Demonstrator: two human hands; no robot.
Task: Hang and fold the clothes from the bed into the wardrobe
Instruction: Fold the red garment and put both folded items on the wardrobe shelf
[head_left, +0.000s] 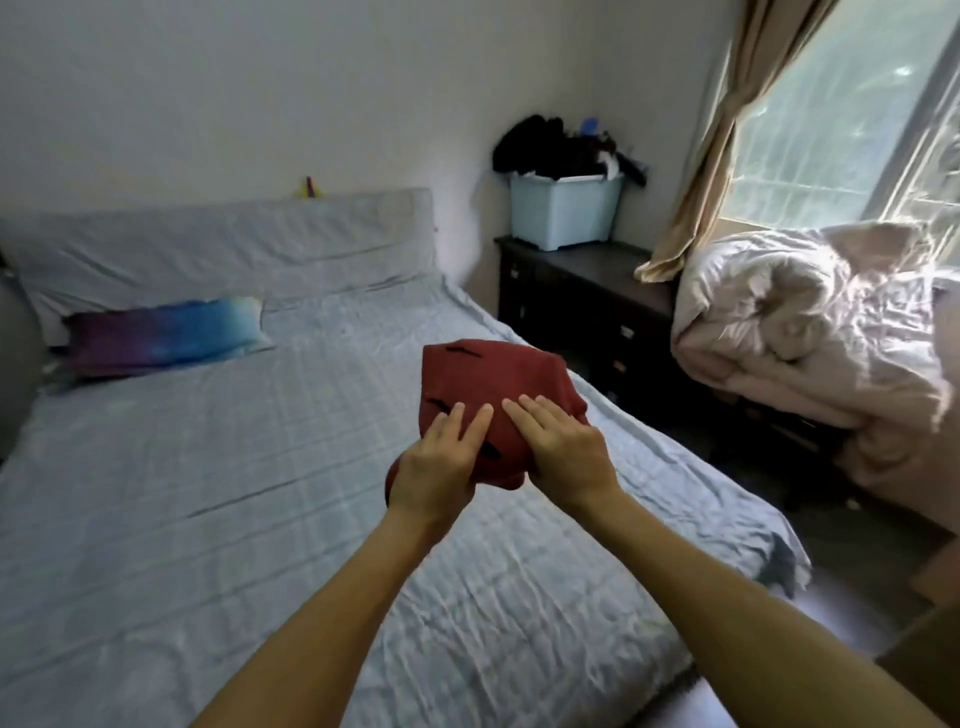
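A folded dark red garment (488, 376) with small black marks is held above the right side of the bed (218, 467). My left hand (439, 467) grips its near left corner, fingers flat on top. At the near right corner my right hand (563, 454) holds it the same way, fingers spread over the cloth. The garment's underside and my thumbs are hidden. The wardrobe is not in view.
A blue and purple pillow (161, 335) lies near the grey headboard. A dark dresser (587, 306) beside the bed carries a pale blue bin (563, 210) of dark clothes. A bundled pink duvet (810, 332) sits under the window, right. A narrow floor strip runs between bed and dresser.
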